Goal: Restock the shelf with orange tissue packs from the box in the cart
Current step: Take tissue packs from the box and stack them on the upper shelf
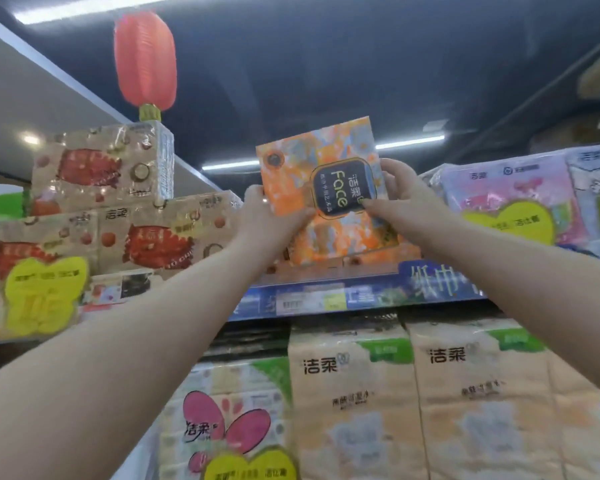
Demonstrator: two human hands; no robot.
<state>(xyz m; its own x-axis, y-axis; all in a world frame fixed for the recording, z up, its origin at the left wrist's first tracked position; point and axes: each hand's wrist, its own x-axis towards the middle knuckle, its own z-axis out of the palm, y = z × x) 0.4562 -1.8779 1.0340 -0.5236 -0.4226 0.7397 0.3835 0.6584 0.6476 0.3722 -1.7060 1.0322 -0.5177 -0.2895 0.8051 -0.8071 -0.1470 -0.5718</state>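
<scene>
orange tissue pack (321, 181) on my feed, square, splotchy orange-and-grey wrap, dark Face label turned sideways, slightly tilted, held up above the top shelf (309, 301), second orange pack (347, 244) right below it

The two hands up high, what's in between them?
A square orange tissue pack with a dark label, gripped by the left hand and right hand, in the head view.

free: open above top shelf (326, 299) | left: stacked brown packs (174, 233) | right: pink packs (499, 202)
</scene>
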